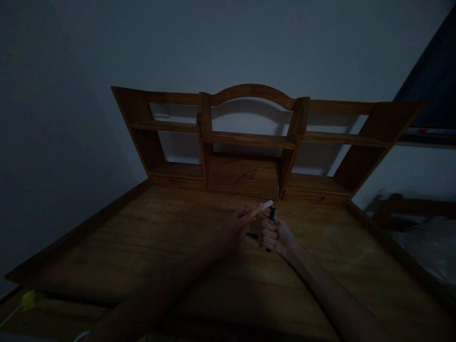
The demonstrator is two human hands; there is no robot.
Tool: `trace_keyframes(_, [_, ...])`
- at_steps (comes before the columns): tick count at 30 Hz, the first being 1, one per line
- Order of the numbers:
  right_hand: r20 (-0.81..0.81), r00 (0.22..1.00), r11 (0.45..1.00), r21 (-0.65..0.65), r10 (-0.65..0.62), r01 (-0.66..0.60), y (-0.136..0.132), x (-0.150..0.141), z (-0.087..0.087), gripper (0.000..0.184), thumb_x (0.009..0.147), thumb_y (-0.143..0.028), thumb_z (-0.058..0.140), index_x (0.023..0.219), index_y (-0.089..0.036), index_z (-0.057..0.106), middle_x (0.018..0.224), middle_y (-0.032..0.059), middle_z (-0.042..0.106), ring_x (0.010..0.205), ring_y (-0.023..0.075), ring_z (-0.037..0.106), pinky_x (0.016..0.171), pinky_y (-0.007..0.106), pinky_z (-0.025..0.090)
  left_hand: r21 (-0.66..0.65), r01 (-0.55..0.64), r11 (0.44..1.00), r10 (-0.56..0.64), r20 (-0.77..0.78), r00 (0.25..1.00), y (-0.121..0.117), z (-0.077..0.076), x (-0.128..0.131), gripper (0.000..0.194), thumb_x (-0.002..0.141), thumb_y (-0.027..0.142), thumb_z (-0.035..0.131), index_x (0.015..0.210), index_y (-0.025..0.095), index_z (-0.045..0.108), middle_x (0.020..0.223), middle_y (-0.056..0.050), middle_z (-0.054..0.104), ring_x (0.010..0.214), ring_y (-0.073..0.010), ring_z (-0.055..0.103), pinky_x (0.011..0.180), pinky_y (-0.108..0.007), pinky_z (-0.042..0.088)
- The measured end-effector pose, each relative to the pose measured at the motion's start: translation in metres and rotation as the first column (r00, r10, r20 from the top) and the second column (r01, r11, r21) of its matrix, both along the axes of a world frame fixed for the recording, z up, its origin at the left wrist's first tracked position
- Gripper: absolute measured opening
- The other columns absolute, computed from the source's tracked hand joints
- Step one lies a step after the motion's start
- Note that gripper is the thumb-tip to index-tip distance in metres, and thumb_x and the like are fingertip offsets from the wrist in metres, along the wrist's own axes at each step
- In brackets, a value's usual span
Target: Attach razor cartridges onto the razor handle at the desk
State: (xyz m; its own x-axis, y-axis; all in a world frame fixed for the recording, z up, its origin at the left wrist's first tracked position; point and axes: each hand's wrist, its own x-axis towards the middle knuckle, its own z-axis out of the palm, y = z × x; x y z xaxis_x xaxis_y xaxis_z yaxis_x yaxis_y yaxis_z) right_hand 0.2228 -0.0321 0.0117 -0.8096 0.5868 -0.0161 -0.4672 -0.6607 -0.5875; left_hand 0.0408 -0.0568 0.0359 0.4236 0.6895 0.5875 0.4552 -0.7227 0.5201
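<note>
Over the middle of the wooden desk (199, 216), my two hands are close together. My left hand (242, 221) is closed on a short white stick (267, 204), which points up and to the right; its kind is not clear in the dim light. The fingers of my right hand (273, 233) are wrapped round a black-handled tool (272, 213), held upright, with a small dark head beside the stick's tip. Whether the head touches the stick, I cannot tell. A small dark object (251, 235) shows on the desk between my hands.
A wooden shelf unit (249, 138) with small drawers stands along the desk's back edge, against the wall. A yellow object (29, 300) with a white cord lies at the lower left. Raised wooden rims (402, 254) bound the desk's sides.
</note>
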Motion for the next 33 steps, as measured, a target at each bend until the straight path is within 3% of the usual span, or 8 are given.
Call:
trace_keyframes(2, [0.002,1.0,1.0,0.008,-0.002,0.002,0.0008,0.0004,-0.0015,0.051,0.09,-0.048,0.033,0.047,-0.022,0.021,0.032,-0.009,0.016,0.025,0.0068,0.01,0.027,0.02,0.019,-0.03,0.033,0.999,-0.034,-0.025,0.999,-0.0002,0.0009,0.0008,0.046,0.096,0.022,0.031,0.142,0.029,0.033,0.104,-0.006,0.054,0.086,-0.0145,0.053,0.078,-0.027,0.047])
trace_keyframes(7, [-0.012,1.0,1.0,0.023,0.007,-0.006,0.0026,0.0023,-0.0016,0.05,0.091,-0.044,0.031,0.047,-0.022,0.021,0.034,-0.0081,0.018,0.026,0.0078,0.013,0.029,0.02,0.022,-0.039,-0.086,0.996,0.087,0.013,0.996,0.0055,-0.0002,-0.0006,0.044,0.097,0.026,0.027,0.141,0.026,0.035,0.117,-0.006,0.057,0.095,-0.0158,0.055,0.085,-0.03,0.047])
trace_keyframes(12, [-0.073,0.997,0.999,0.029,0.017,-0.015,0.0019,0.0024,-0.0017,0.049,0.091,-0.043,0.033,0.048,-0.022,0.023,0.035,-0.0077,0.02,0.027,0.0076,0.013,0.03,0.02,0.021,-0.005,-0.008,1.0,0.008,-0.012,1.0,0.0033,-0.0009,0.0015,0.047,0.097,0.025,0.028,0.144,0.024,0.028,0.134,-0.007,0.051,0.11,-0.0167,0.052,0.096,-0.033,0.043])
trace_keyframes(17, [-0.051,0.998,0.999,0.025,0.035,-0.034,0.0008,0.002,0.0,0.05,0.091,-0.045,0.033,0.048,-0.022,0.021,0.035,-0.0083,0.018,0.026,0.007,0.012,0.029,0.02,0.022,-0.071,0.013,0.997,-0.013,0.002,1.0,0.004,-0.0012,0.0033,0.045,0.097,0.026,0.026,0.141,0.015,0.035,0.139,-0.011,0.046,0.125,-0.0201,0.045,0.105,-0.036,0.036])
trace_keyframes(21, [-0.022,1.0,1.0,0.014,0.018,-0.017,0.0006,0.0023,0.0005,0.05,0.09,-0.044,0.034,0.047,-0.022,0.02,0.034,-0.0083,0.017,0.026,0.0072,0.011,0.029,0.02,0.022,-0.102,0.056,0.993,-0.046,0.102,0.994,0.0009,0.0009,0.0017,0.046,0.098,0.028,0.027,0.143,0.02,0.029,0.146,-0.007,0.038,0.132,-0.0186,0.038,0.11,-0.035,0.031])
trace_keyframes(26, [-0.005,0.997,0.996,0.049,-0.074,0.074,-0.0008,0.005,0.0018,0.048,0.089,-0.044,0.037,0.05,-0.022,0.018,0.036,-0.009,0.014,0.027,0.0069,0.01,0.029,0.019,0.022,-0.214,0.103,0.971,-0.085,0.088,0.992,-0.0025,-0.0013,0.0041,0.04,0.097,0.033,0.032,0.134,0.024,0.043,0.131,-0.004,0.055,0.118,-0.0177,0.052,0.102,-0.032,0.04])
trace_keyframes(30, [0.044,0.995,0.996,0.015,-0.093,0.092,-0.0009,0.0078,0.0054,0.05,0.089,-0.045,0.035,0.048,-0.022,0.018,0.034,-0.0087,0.015,0.028,0.0077,0.01,0.029,0.02,0.023,-0.255,-0.034,0.966,0.057,0.084,0.995,0.0004,-0.0038,0.004,0.037,0.097,0.038,0.031,0.123,0.02,0.05,0.114,-0.006,0.062,0.103,-0.0165,0.057,0.088,-0.03,0.045])
trace_keyframes(33, [0.043,0.996,0.997,0.0,-0.075,0.075,-0.0005,0.0077,0.0045,0.05,0.089,-0.045,0.035,0.047,-0.022,0.02,0.033,-0.0083,0.017,0.027,0.0077,0.011,0.029,0.02,0.022,-0.292,-0.095,0.952,0.109,0.032,0.993,0.0001,-0.0036,0.0027,0.038,0.096,0.044,0.029,0.105,0.02,0.057,0.085,-0.001,0.063,0.075,-0.013,0.058,0.069,-0.025,0.045])
